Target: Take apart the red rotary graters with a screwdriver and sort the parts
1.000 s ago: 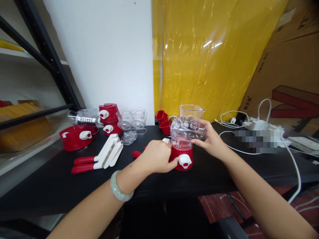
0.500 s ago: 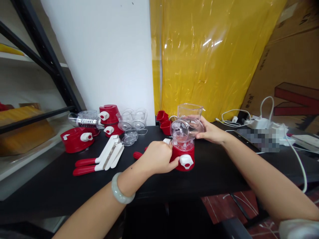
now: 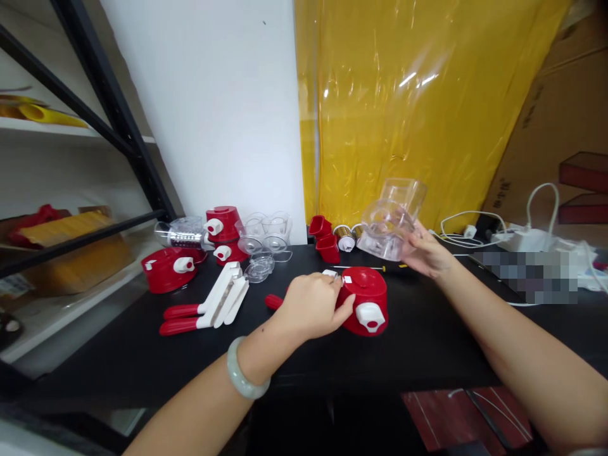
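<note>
My left hand, a pale bangle at its wrist, is closed around the left side of a red grater base. That base stands on the black table with its white knob toward me. My right hand grips a clear plastic grater housing by its right side, tilted and raised above and behind the base, apart from it. A red handle end sticks out to the left of my left hand; the rest is mostly hidden.
At left stand other red bases, white crank handles with red grips, and clear housings. Behind are red pushers, metal drums and a screwdriver. White cables and a blurred-out device lie right.
My right hand has lifted the clear housing off the red base, up and to the right, tilting it. My left hand still holds the base. The view has shifted slightly.
</note>
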Demonstrator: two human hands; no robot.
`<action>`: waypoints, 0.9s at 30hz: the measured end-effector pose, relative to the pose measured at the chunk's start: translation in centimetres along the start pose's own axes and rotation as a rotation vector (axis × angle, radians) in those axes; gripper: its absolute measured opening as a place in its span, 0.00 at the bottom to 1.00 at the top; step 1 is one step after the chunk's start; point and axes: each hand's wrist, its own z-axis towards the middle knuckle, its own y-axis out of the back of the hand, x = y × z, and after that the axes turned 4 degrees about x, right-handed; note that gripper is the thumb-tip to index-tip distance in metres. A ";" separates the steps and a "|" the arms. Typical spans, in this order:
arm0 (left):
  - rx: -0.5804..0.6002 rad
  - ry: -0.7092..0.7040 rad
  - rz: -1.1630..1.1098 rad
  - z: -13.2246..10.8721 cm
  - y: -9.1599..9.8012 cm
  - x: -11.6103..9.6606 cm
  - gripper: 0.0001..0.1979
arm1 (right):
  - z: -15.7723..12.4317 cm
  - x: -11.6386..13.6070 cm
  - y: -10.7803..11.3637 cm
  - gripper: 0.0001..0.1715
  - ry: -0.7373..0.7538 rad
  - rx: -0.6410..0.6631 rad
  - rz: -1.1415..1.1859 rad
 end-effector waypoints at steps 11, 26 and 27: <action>0.188 -0.038 -0.747 3.0 -0.6 1.9 0.46 | 1.4 -1.4 2.6 0.34 0.062 -0.458 -0.098; -0.511 0.316 -0.989 -3.7 12.0 11.3 0.40 | 0.7 -3.9 2.1 0.37 0.016 -0.098 -0.650; -0.561 0.377 -0.999 -4.7 13.2 13.0 0.38 | 0.6 -4.1 2.0 0.36 0.001 -0.066 -0.664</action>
